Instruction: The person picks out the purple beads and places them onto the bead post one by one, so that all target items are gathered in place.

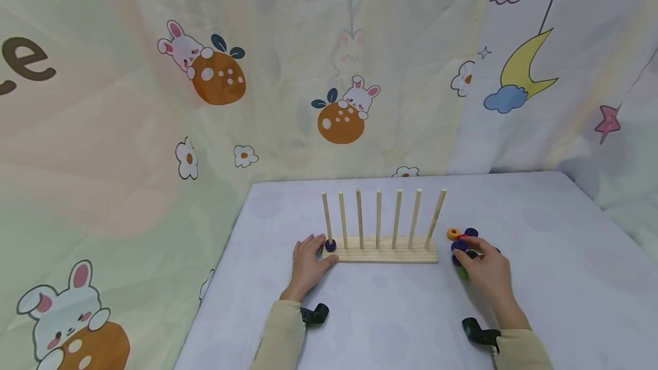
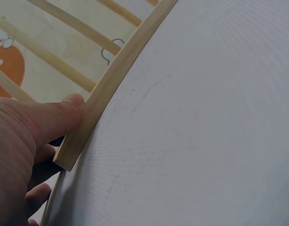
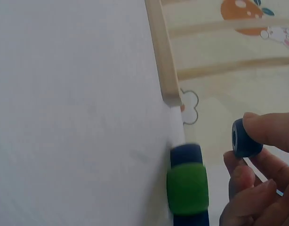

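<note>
At its tip my right grip (image 1: pixel 489 272) pinched a blue bead (image 3: pixel 245 142), likely light, hard and slick, best taken by its rounded sides, while my left grip (image 1: pixel 307 262) clamped the nearer end of the 7-peg stand (image 1: pixel 385 254).

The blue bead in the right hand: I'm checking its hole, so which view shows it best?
The right wrist view: the blue bead appears large, its hole visible, pinched by the right hand. The head view shows it small; the left wrist view, not at all.
</note>
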Available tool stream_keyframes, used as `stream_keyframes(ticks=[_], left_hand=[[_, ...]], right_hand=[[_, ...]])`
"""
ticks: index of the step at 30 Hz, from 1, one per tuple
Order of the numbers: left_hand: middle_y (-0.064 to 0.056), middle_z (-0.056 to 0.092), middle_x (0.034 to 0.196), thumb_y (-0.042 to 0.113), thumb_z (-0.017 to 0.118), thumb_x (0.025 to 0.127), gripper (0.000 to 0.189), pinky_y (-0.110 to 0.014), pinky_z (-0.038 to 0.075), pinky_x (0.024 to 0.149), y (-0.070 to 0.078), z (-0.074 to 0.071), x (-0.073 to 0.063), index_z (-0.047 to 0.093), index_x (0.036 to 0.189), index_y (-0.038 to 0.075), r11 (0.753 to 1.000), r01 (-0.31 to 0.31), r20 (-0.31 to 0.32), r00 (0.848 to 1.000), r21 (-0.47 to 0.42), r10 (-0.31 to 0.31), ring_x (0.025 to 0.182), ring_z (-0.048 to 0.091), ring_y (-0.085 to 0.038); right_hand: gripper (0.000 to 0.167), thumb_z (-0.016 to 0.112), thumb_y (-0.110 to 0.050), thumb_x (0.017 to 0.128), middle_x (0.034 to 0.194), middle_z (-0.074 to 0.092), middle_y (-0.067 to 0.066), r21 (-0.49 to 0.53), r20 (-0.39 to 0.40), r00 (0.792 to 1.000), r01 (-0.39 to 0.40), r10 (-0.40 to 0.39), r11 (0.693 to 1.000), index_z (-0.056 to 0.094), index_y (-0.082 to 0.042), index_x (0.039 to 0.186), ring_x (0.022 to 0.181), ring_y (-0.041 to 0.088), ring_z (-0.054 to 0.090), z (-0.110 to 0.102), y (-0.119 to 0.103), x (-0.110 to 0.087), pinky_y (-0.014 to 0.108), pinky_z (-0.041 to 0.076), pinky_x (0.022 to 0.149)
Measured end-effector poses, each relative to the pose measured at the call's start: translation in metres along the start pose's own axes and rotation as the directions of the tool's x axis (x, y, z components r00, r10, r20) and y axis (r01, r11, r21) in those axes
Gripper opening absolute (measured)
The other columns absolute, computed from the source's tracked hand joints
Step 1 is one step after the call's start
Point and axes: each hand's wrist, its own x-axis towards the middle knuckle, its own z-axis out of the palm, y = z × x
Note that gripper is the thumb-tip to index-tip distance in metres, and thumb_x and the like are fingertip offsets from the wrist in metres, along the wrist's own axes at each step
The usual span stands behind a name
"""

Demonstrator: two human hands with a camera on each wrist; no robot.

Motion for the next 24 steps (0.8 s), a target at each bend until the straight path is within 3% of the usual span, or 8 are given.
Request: stream_keyframes(ticks=[7,15,24], left_hand=[[-0.014,0.059,0.135,0.032,0.078,0.083,0.064,-0.055,0.012,0.118,0.001,0.000,0.000,0.057,0.134,0.000,1.000,-0.006,0.003,1.000,0.000,0.006,0.137,0.039,-0.035],[-0.015,0.060,0.133,0.029,0.079,0.081,0.063,-0.058,0.014,0.116,0.001,-0.002,-0.002,0.058,0.132,-0.001,1.000,-0.019,-0.021,1.000,0.002,0.019,0.135,0.041,-0.037],[-0.015,0.060,0.133,0.030,0.079,0.081,0.063,-0.058,0.014,0.116,0.001,0.000,-0.001,0.058,0.132,-0.001,1.000,-0.025,-0.020,0.999,0.002,0.025,0.135,0.042,-0.037]], right_hand=[[0.041,0.072,-0.025,0.088,0.101,0.066,0.017,-0.021,0.027,0.998,0.052,-0.052,0.998,0.063,-0.004,0.122,0.054,0.014,0.047,0.011,-0.008,-0.005,0.024,0.035,0.044],[0.044,0.072,-0.027,0.088,0.110,0.066,0.019,0.014,0.092,0.994,0.052,-0.053,0.999,0.061,-0.005,0.124,0.058,0.015,0.046,0.024,-0.016,-0.012,0.024,0.035,0.047],[0.040,0.074,-0.026,0.087,0.111,0.067,0.018,0.030,0.109,0.991,0.080,-0.083,0.996,0.062,-0.008,0.121,0.054,0.013,0.048,0.030,-0.020,-0.015,0.023,0.036,0.048]])
